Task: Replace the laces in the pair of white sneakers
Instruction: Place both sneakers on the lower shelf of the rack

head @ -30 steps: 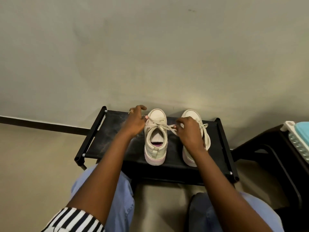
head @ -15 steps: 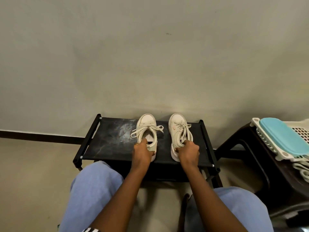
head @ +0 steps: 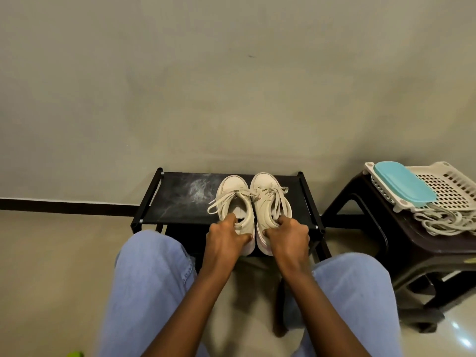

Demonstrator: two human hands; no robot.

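Heels hidden under curled fingers, left hand [head: 225, 237] gripping left sneaker [head: 231, 185], right hand [head: 289, 234] gripping right sneaker [head: 265, 182]

Heels of sneakers [head: 233, 182] hidden under left hand [head: 224, 239], right hand [head: 289, 235]; basket [head: 456, 188] cut by right edge.

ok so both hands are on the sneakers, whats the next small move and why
Probably just let go of both heels. The left sneaker and right sneaker both look laced and stand touching, side by side, on the rack. The left hand and right hand each grip a heel. Other laces lie heaped on the stool, so threading seems done.
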